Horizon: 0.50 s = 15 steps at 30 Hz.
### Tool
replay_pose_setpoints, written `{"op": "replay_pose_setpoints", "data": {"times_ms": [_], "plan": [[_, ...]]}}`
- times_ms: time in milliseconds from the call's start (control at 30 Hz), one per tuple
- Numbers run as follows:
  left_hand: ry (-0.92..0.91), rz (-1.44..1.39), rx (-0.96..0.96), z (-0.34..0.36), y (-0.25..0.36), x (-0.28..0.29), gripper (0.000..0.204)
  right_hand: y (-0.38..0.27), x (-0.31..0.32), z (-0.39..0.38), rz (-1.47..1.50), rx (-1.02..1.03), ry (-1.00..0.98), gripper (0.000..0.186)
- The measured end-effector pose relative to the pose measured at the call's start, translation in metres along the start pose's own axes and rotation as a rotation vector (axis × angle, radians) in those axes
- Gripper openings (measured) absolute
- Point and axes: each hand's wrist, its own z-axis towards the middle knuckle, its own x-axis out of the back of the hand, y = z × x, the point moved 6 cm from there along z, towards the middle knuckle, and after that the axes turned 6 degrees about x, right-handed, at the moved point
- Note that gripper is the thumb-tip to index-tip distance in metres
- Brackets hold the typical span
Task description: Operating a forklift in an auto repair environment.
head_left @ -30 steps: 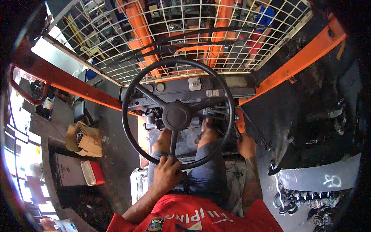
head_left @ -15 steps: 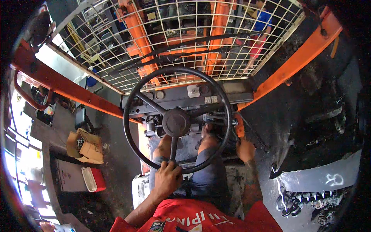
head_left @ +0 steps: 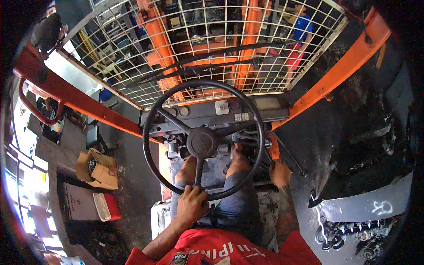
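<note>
A black steering wheel (head_left: 204,142) with a round hub and three spokes fills the middle of the view. My left hand (head_left: 192,204) is closed around the bottom of its rim, beside the lower spoke. To the right of the wheel, my right hand (head_left: 280,174) is wrapped round a dark lever (head_left: 268,157), just below an orange bracket (head_left: 274,148). Its fingertips are partly hidden. Behind the wheel lies a dark dashboard (head_left: 198,117) with round gauges. My legs are under the wheel.
A cream wire guard (head_left: 212,39) and orange mast rails (head_left: 161,39) stand ahead; a person in a blue shirt (head_left: 301,28) is beyond. Orange posts (head_left: 335,79) frame the cab. At left lie a cardboard box (head_left: 99,170) and a red-white cooler (head_left: 107,206); metal machinery (head_left: 364,207) lies right.
The wheel and dashboard appear slightly lower in the view. Both hands keep their holds. The person beyond the guard shows slightly more of the upper body.
</note>
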Motion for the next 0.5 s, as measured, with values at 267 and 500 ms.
{"op": "replay_pose_setpoints", "data": {"times_ms": [267, 500], "plan": [[0.032, -0.008, -0.003, -0.003, -0.001, 0.001, 0.018, 0.004, -0.009, -0.001, -0.014, 0.026, 0.038, 0.026], [0.029, -0.01, -0.002, -0.002, 0.0, 0.003, 0.019, 0.009, -0.012, 0.0, 0.012, 0.015, 0.069, 0.03]]}}
